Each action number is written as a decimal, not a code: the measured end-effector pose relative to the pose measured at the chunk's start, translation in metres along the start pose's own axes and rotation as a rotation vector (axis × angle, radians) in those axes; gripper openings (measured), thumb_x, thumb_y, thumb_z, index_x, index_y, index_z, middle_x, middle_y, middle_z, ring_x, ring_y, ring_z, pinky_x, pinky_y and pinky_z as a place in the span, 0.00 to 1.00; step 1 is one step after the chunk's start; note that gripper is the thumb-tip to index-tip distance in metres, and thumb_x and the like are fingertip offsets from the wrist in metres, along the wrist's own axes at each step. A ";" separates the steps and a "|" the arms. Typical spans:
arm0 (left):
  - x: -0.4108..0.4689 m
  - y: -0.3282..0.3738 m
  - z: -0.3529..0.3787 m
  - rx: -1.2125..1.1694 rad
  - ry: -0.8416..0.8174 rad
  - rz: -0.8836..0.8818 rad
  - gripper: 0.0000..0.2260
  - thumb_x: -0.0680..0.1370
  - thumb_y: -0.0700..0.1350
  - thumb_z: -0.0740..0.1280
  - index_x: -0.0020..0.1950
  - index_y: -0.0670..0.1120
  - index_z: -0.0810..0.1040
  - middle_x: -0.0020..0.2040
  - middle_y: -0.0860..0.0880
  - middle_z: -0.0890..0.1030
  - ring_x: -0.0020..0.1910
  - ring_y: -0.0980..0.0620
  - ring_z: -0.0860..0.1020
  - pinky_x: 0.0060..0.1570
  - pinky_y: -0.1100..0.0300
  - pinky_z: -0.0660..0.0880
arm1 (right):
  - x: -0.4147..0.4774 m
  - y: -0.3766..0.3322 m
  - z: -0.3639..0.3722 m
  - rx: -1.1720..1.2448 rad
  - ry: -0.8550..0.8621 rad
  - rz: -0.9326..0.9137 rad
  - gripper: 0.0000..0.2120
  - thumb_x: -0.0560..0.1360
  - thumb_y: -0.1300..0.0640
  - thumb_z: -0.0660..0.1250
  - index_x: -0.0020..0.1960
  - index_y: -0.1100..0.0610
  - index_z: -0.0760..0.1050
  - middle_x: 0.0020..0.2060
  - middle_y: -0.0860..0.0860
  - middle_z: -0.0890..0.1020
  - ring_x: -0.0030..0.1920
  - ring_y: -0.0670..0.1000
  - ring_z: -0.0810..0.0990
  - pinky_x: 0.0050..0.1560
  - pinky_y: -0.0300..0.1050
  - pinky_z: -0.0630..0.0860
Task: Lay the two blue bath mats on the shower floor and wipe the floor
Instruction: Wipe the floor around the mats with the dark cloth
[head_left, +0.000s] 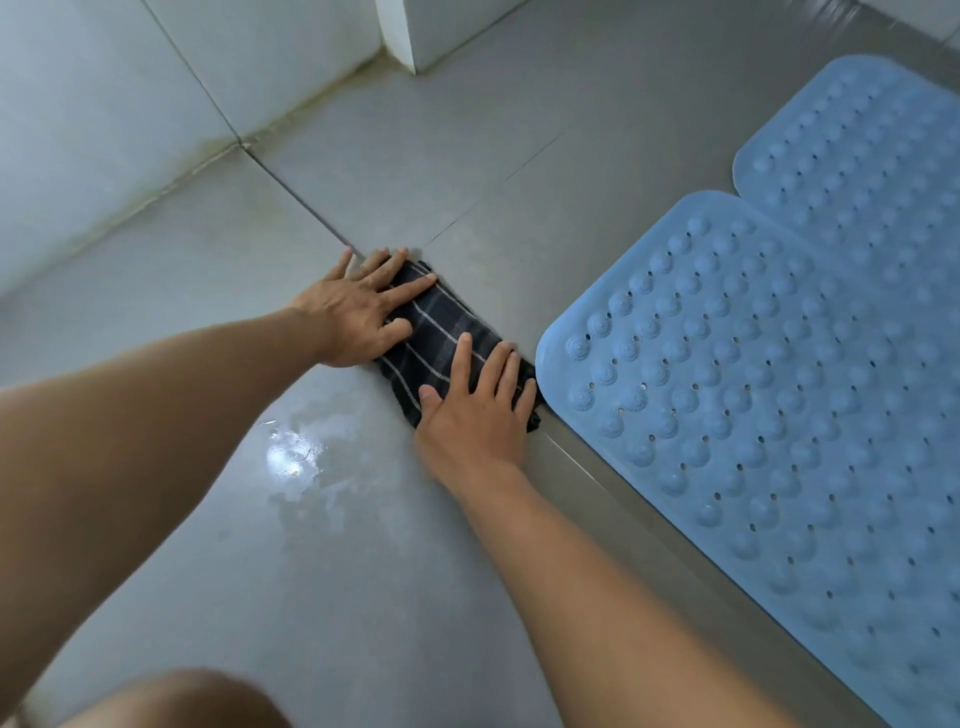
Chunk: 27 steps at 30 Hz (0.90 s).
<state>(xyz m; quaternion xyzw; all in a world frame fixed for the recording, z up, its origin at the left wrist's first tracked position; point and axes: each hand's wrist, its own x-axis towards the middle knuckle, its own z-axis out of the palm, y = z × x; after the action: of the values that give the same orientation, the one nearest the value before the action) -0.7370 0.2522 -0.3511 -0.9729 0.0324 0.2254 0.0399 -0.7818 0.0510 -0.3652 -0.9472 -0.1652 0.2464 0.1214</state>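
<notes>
Two blue studded bath mats lie flat on the grey tiled floor at the right: the near mat (769, 415) and the far mat (872, 171), their edges touching. A dark folded cloth with thin white stripes (441, 338) lies on the floor just left of the near mat's corner. My left hand (358, 312) presses flat on the cloth's far end, fingers spread. My right hand (475, 410) presses flat on its near end, fingers spread, almost touching the near mat.
A small puddle of water (296, 457) shines on the floor tile left of my right forearm. White tiled walls (104, 130) rise at the left and back, with a white corner post (410, 31) at the top. My knee (176, 701) shows at the bottom.
</notes>
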 end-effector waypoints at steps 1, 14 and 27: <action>0.001 0.001 -0.001 -0.037 -0.004 -0.031 0.30 0.78 0.62 0.40 0.80 0.62 0.40 0.82 0.45 0.39 0.81 0.46 0.40 0.77 0.43 0.36 | 0.005 -0.002 -0.003 0.007 -0.011 -0.005 0.33 0.84 0.42 0.44 0.80 0.54 0.32 0.79 0.64 0.37 0.79 0.60 0.34 0.77 0.63 0.37; 0.070 -0.038 -0.019 0.083 -0.045 -0.032 0.31 0.76 0.66 0.38 0.78 0.63 0.34 0.81 0.45 0.34 0.80 0.42 0.39 0.76 0.34 0.43 | 0.081 -0.018 -0.028 0.082 -0.068 0.084 0.34 0.84 0.41 0.43 0.80 0.56 0.30 0.78 0.59 0.30 0.78 0.57 0.28 0.74 0.60 0.28; 0.132 -0.049 -0.035 0.072 0.038 -0.023 0.28 0.80 0.66 0.41 0.75 0.67 0.29 0.81 0.47 0.35 0.81 0.44 0.40 0.76 0.35 0.42 | 0.140 0.003 -0.056 0.024 -0.038 0.097 0.35 0.84 0.42 0.44 0.78 0.55 0.27 0.77 0.59 0.29 0.77 0.58 0.27 0.74 0.61 0.28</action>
<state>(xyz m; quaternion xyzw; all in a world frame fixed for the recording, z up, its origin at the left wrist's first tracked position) -0.5993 0.2920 -0.3745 -0.9753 0.0298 0.2050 0.0768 -0.6374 0.0918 -0.3786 -0.9477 -0.1186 0.2721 0.1173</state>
